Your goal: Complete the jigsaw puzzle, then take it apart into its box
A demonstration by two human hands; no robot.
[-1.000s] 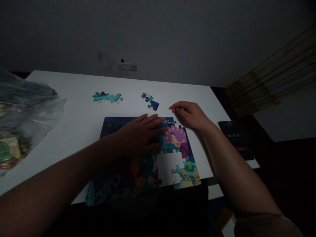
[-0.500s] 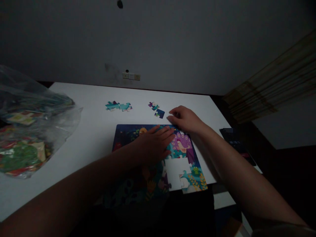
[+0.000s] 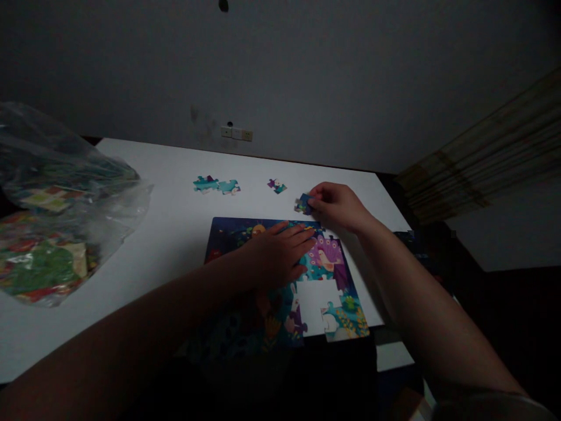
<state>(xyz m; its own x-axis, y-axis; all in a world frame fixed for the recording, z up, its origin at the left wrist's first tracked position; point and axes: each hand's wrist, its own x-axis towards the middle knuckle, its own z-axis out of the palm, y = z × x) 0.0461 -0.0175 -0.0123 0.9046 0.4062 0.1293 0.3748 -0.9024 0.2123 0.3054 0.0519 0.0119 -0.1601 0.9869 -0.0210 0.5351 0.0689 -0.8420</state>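
A colourful jigsaw puzzle, mostly joined, lies at the near edge of the white table. My left hand rests flat on its upper middle, fingers stretched out. Beyond the puzzle's top right corner, my right hand pinches a dark blue puzzle piece between thumb and fingers. A gap in the puzzle's lower right part shows white tabletop, and another gap shows at the top right corner. One purple and teal piece lies farther back, and two teal pieces lie to its left.
A clear plastic bag with colourful pieces inside stands at the left of the white table. A dark flat object lies at the right edge. Behind are a wall with sockets and a curtain.
My right hand has taken hold of the dark blue piece and drawn it to the right, toward the puzzle's top right corner. My left hand stays on the puzzle.
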